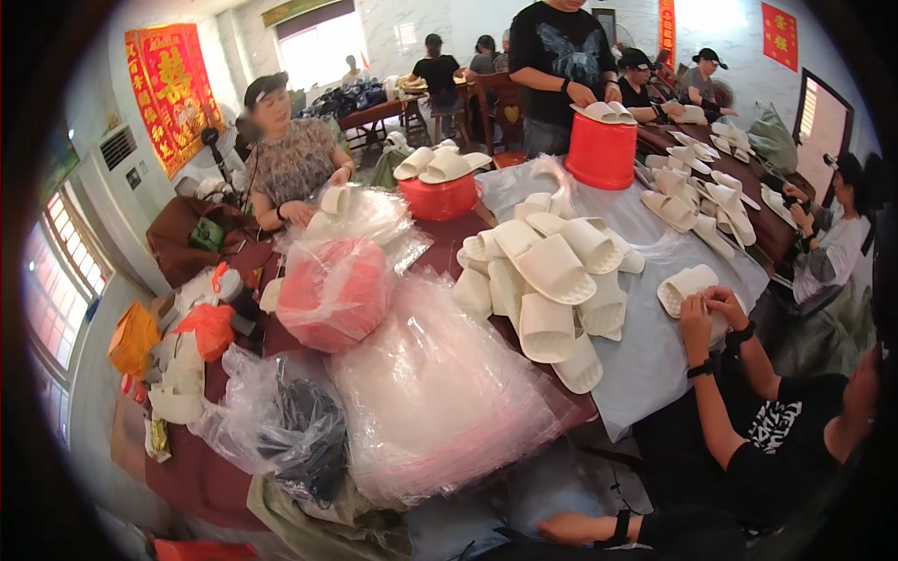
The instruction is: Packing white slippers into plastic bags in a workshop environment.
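Observation:
Only one of my arms shows: a forearm with a black wristband lies low across the bottom edge, coming in from the right. My right hand (pixel 554 528) rests near my lap below a stack of clear plastic bags (pixel 435 393); its fingers are too dim to read. My left hand is out of view. A heap of white slippers (pixel 552 280) lies on grey plastic sheeting (pixel 645 365) past the bags. To my right, a seated person in a black shirt holds a white slipper (pixel 683 285) in both hands.
A pink-red bundle wrapped in plastic (pixel 332 290) and a bag of dark items (pixel 304 439) lie on the left. Two red buckets (pixel 601 150), (pixel 438 196) topped with slippers stand farther back. Several people sit or stand around the long table (pixel 201 477).

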Action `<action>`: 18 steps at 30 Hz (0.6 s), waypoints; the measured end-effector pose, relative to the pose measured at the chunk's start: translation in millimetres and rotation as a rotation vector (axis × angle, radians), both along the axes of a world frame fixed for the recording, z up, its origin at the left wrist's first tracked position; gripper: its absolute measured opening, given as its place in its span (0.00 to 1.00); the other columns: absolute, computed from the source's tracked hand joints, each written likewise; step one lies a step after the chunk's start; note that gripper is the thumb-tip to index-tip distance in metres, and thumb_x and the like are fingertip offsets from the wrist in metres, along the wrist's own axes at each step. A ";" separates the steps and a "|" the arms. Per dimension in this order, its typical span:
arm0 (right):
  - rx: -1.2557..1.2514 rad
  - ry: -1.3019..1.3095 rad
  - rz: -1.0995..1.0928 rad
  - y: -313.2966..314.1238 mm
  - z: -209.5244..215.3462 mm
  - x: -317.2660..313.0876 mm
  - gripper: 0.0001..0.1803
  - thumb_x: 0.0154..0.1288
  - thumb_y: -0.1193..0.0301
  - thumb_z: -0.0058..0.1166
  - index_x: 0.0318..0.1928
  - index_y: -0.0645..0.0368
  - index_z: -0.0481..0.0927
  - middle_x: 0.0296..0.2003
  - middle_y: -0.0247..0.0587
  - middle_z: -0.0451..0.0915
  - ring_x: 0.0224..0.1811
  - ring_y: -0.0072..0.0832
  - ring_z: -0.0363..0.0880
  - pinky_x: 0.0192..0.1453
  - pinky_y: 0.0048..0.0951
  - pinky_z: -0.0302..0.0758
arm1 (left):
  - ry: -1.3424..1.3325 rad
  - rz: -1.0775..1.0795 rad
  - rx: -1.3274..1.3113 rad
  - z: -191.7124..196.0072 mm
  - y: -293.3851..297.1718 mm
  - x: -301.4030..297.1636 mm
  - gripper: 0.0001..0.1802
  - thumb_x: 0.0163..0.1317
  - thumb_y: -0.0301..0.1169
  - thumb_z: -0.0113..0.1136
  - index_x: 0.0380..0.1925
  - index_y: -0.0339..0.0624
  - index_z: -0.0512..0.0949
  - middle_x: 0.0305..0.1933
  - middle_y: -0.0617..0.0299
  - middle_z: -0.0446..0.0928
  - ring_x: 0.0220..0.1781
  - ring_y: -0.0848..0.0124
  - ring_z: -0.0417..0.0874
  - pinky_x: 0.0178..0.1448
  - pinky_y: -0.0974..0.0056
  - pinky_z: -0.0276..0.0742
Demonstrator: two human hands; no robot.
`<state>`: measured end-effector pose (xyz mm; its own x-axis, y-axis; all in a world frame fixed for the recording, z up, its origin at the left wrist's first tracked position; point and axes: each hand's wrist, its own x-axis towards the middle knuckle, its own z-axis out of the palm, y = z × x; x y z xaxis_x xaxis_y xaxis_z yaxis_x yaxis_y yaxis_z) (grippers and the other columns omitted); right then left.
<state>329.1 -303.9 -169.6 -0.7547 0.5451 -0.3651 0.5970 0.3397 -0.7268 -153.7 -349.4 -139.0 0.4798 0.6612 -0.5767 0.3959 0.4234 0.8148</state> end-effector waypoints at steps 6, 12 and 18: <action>-0.127 -0.022 -0.032 8.7 -21.8 0.3 0.11 0.61 0.66 0.40 0.38 0.61 0.68 0.29 0.54 0.75 0.34 0.52 0.73 0.36 0.47 0.68 | 0.001 -0.294 0.029 12.8 78.5 -4.1 0.15 0.60 0.36 0.49 0.43 0.38 0.73 0.36 0.47 0.76 0.38 0.56 0.77 0.37 0.59 0.73; -0.086 0.034 -0.101 24.9 -15.0 -1.3 0.13 0.61 0.65 0.40 0.38 0.62 0.69 0.30 0.54 0.75 0.35 0.51 0.74 0.37 0.46 0.69 | 0.006 -0.561 0.085 27.6 165.8 5.9 0.15 0.60 0.36 0.50 0.42 0.38 0.73 0.35 0.47 0.76 0.37 0.56 0.77 0.37 0.59 0.73; -0.079 -0.028 -0.077 28.6 -13.5 -6.4 0.13 0.61 0.65 0.41 0.36 0.63 0.71 0.31 0.55 0.76 0.35 0.50 0.75 0.36 0.45 0.70 | 0.007 -0.755 0.119 30.3 211.2 16.7 0.15 0.59 0.37 0.50 0.41 0.38 0.73 0.34 0.47 0.75 0.37 0.56 0.78 0.37 0.59 0.74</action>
<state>322.7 -275.2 -183.1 -0.7005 0.5696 -0.4300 0.6398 0.2344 -0.7319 -137.0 -138.2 -108.7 0.8230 0.2136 -0.5264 0.5480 -0.0546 0.8347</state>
